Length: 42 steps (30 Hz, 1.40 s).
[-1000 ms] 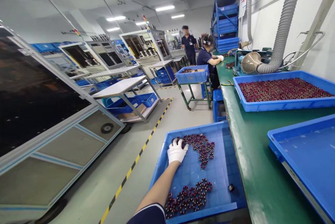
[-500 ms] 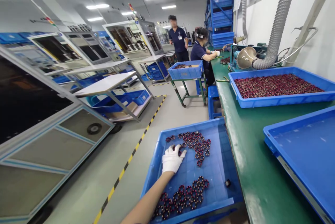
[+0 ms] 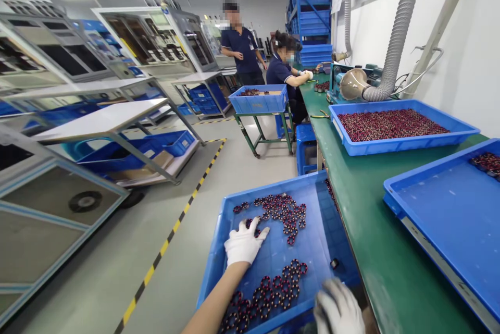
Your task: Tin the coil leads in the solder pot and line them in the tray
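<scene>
My left hand [image 3: 245, 243], in a white glove, reaches into a blue plastic tray [image 3: 213, 250]. Its fingers are spread, with the tips at a few small dark ring-shaped parts [image 3: 250, 224] studded red and pale. A loose cluster of the same rings [image 3: 289, 214] lies just beyond the fingers. Another group of rings [image 3: 277, 289] is at the near side of the tray, beside my left forearm. My right hand [image 3: 339, 307], also gloved, is at the tray's near right corner, smeared by motion; whether it holds anything cannot be made out. A small black block [image 3: 334, 263] lies near the tray's right side.
To the right runs a green workbench [image 3: 351, 183] bearing a blue tray full of rings [image 3: 390, 125] and another blue tray [image 3: 437, 209] with some rings at its far end. Pliers [image 3: 321, 114] lie on the bench. Two people [image 3: 283, 68] [image 3: 240, 47] are farther off, one seated, one standing.
My right hand has come into view at the bottom. The view has swung right, shifting the scene leftward. My left hand stays over the rings, its fingers a little more spread.
</scene>
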{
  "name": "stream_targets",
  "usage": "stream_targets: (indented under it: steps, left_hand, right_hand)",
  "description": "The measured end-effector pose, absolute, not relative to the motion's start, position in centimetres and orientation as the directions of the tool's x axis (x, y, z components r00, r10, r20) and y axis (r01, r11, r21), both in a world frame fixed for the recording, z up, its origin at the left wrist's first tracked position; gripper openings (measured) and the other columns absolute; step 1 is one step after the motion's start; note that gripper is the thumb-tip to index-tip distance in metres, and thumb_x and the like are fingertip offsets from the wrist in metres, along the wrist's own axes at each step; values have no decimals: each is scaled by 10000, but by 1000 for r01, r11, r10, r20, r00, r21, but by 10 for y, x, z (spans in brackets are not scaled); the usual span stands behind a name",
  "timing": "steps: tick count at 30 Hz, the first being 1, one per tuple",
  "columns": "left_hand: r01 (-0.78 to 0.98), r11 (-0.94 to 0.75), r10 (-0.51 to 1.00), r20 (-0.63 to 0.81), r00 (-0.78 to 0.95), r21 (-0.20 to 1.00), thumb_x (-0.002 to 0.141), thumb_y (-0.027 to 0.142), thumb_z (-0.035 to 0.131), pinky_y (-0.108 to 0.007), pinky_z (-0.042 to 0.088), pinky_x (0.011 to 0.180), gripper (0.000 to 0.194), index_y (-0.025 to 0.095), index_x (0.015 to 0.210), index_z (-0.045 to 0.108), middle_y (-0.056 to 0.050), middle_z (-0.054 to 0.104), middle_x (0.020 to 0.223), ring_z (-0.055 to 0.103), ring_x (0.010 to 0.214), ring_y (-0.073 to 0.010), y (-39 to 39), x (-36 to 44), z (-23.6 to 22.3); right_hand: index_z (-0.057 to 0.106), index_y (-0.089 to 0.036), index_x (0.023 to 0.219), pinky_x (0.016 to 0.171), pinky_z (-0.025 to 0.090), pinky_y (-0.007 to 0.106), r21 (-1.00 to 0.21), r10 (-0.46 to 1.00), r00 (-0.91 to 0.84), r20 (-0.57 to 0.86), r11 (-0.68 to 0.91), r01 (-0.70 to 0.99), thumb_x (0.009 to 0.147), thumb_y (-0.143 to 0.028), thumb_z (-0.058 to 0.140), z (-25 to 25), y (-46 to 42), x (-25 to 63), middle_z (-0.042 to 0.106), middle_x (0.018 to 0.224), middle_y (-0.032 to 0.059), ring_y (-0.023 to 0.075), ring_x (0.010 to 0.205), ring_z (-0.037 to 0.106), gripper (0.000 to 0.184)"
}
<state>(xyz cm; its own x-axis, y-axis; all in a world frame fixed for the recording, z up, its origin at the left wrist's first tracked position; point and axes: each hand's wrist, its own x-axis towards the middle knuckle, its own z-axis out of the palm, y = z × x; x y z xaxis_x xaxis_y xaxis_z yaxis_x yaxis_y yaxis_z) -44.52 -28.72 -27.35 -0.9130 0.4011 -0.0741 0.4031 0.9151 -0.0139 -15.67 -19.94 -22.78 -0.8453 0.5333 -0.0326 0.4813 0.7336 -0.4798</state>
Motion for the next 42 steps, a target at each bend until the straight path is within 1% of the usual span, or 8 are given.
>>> stream_targets:
  steps: [3, 6, 9, 14, 22, 26, 33, 42]
  left_hand:
    - [409, 912, 406, -85, -910, -17, 799, 540, 450, -462, 454, 795, 542, 220, 1233, 396, -104, 447, 1249, 514, 1011, -252, -291, -441, -274]
    - [437, 899, 436, -59, -898, -14, 801, 523, 460, -453, 458, 788, 519, 225, 1223, 407, -103, 401, 1296, 500, 1028, -256, -296, -435, -277]
    - [473, 881, 473, -15, -881, 3, 807, 491, 470, -459, 445, 803, 478, 232, 1206, 430, -93, 346, 1349, 479, 1054, -262, -298, -432, -284]
    - [530, 847, 527, 60, -848, 46, 819, 454, 468, -458, 403, 861, 427, 218, 1175, 461, -88, 384, 1328, 433, 1117, -265, -296, -436, -294]
    - [593, 801, 581, 132, -803, 83, 822, 426, 475, -466, 330, 951, 378, 196, 1120, 499, -85, 434, 1297, 368, 1195, -258, -294, -441, -303]
    - [627, 774, 614, 141, -777, 85, 816, 429, 483, -495, 280, 986, 380, 188, 1108, 510, -86, 429, 1307, 303, 1246, -272, -294, -444, -304]
    - [726, 683, 718, 112, -687, 79, 781, 474, 522, -505, 279, 990, 414, 177, 1068, 534, -84, 453, 1286, 343, 1224, -272, -296, -453, -305]
    - [701, 709, 689, 138, -712, 79, 802, 443, 511, -469, 389, 900, 392, 176, 1088, 516, -85, 488, 1221, 427, 1147, -260, -294, -449, -301]
  right_hand:
    - [535, -248, 1152, 944, 401, 357, -426, 665, -731, -153, 624, 656, 820, -183, 476, -234, -172, -196, 516, 1220, 104, 251, 1159, 465, 344]
    - [637, -207, 975, 744, 484, 347, -356, 708, -643, -293, 543, 761, 730, -73, 505, -239, -152, -222, 644, 954, 129, 268, 898, 625, 309]
    - [648, -191, 807, 632, 475, 307, -370, 695, -661, -284, 557, 744, 753, -70, 456, -243, -144, -240, 656, 738, 101, 234, 738, 651, 234]
    - [563, -216, 943, 655, 442, 258, -419, 621, -763, -179, 653, 630, 767, -102, 456, -251, -144, -272, 617, 970, 64, 180, 792, 631, 235]
    - [582, -267, 991, 805, 375, 292, -452, 389, -915, -104, 802, 392, 763, -64, 424, -266, -149, -287, 636, 958, 10, 193, 921, 560, 343]
    - [565, -257, 1056, 796, 380, 331, -448, 366, -927, -86, 816, 364, 749, -90, 442, -267, -150, -293, 611, 1013, 50, 224, 915, 547, 371]
    - [478, -332, 1186, 1024, 153, 465, -454, 324, -944, -55, 834, 313, 680, -199, 573, -271, -149, -301, 334, 1396, 10, 324, 1273, 232, 533]
    - [484, -317, 1162, 969, 185, 576, -411, 222, -971, -90, 880, 239, 688, -334, 617, -272, -151, -316, 464, 1296, 55, 376, 1203, 333, 493]
